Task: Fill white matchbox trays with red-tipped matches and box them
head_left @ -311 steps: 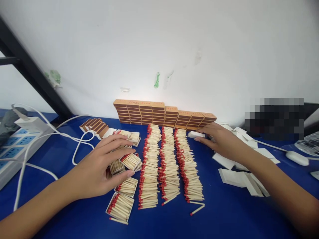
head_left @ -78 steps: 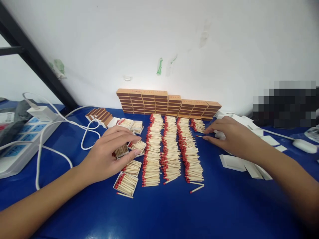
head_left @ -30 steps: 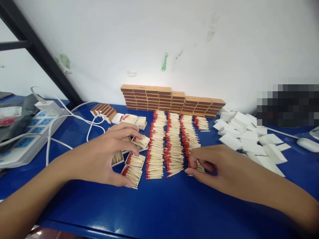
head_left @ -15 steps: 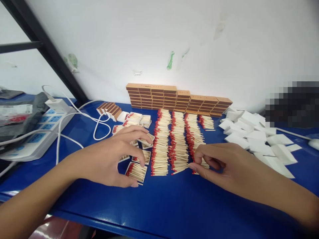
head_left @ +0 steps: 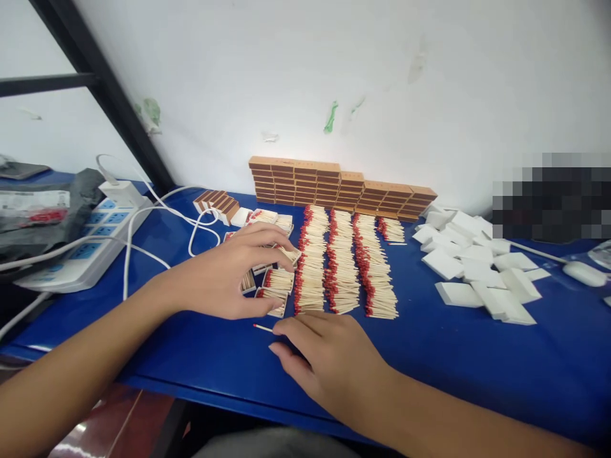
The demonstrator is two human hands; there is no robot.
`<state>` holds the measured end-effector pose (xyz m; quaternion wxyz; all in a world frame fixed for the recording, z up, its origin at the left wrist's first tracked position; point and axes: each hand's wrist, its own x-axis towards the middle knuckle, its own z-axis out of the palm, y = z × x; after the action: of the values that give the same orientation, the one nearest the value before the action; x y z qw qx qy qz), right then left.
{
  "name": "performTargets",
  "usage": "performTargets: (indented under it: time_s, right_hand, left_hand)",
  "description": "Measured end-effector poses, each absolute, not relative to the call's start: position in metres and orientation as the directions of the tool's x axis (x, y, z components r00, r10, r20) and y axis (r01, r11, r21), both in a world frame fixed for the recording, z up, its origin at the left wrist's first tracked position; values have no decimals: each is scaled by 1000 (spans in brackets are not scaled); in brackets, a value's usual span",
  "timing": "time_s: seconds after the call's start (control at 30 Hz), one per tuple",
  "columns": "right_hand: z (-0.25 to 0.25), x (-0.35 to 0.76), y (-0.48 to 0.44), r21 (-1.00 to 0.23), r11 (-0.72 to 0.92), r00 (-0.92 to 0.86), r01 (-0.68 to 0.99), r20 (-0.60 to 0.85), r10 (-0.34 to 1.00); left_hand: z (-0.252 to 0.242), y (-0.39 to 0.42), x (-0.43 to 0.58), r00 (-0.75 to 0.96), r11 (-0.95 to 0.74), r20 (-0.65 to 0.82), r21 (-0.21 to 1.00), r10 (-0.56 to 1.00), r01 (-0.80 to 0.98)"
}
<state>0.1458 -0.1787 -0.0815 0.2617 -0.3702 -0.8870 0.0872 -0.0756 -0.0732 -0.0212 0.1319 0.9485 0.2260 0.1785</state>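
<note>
My left hand hovers over several white matchbox trays filled with red-tipped matches; its fingers are curved and apart, and it hides part of the trays. Close to the front of the desk, my right hand has its thumb and index finger parted. The index fingertip is at the plain end of a single match lying on the blue surface. Beyond my right hand run long rows of matches, heads to the left. A shorter bunch of matches lies at the right end.
Brown matchbox sleeves are stacked against the wall, with a few more sleeves to the left. On the right is a pile of white box trays. A power strip and white cables occupy the left side.
My right hand has moved left and nearer from the match rows to the single match, its thumb and index finger now parted. The left hand stays over the trays. The view has shifted slightly.
</note>
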Motion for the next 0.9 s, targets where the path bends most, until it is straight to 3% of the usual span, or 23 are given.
performTargets:
  time_s: [0.2, 0.43, 0.63, 0.9]
  right_hand:
    - [-83, 139, -174, -297, 680, -592, 670, 338, 731]
    - [-85, 152, -174, -156, 717, -632, 680, 372, 680]
    - [-54, 219, -155, -167, 702, -676, 693, 188, 712]
    - [-51, 253, -143, -151, 647, -621, 747, 185, 761]
  left_hand:
    - [-35, -64, -70, 743, -876, 464, 268, 482, 401]
    - [-42, -63, -66, 694, -895, 567, 231, 443, 382]
    - [-40, -60, -68, 693, -891, 566, 212, 447, 401]
    - [-44, -58, -66, 727, -886, 507, 255, 463, 387]
